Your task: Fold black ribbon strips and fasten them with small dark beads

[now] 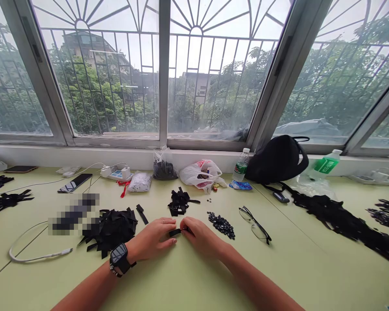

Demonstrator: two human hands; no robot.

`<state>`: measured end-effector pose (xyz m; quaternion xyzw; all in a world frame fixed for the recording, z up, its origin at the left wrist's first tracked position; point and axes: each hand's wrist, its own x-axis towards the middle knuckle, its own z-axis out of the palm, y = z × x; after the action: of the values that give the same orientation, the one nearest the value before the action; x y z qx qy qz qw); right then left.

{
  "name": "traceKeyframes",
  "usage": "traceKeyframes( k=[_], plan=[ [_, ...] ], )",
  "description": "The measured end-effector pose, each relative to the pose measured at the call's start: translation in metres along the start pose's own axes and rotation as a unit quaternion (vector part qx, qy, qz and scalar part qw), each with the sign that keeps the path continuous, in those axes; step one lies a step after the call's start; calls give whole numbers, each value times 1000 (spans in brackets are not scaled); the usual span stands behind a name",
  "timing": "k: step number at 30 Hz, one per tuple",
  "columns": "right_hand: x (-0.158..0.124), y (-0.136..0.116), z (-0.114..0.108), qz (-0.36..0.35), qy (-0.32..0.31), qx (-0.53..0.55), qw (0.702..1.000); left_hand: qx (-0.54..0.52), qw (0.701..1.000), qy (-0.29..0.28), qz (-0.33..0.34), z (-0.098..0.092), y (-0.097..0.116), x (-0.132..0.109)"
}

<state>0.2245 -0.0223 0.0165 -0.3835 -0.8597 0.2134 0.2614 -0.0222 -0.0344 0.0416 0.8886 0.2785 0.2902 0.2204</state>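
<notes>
While on a green table [194, 280], right-hand fingers [185, 227] pinched on black strip [174, 233], below barred windows [100, 77]

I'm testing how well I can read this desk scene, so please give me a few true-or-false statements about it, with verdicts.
The left hand wears a black wristwatch. True.
A short black strip lies between the left hand and the right hand. True.
The eyeglasses lie to the left of the left hand. False: the eyeglasses lie to the right of the right hand, beside a heap of small black beads.
No bars show outside the windows. False: metal window bars show beyond the glass.
A large heap of black strips lies to the left of the left hand. True.
</notes>
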Motion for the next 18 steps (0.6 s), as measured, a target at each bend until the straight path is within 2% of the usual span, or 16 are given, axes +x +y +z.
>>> traceKeyframes(
  k=[12, 18],
  plan=[
    [1, 10, 0, -25, 5, 14, 1000, 1, 999, -25, -20, 3, -10, -3],
    [-1, -1, 0, -27, -15, -17, 999, 1, 999, -28, -31, 3, -11, -3]
  ],
)
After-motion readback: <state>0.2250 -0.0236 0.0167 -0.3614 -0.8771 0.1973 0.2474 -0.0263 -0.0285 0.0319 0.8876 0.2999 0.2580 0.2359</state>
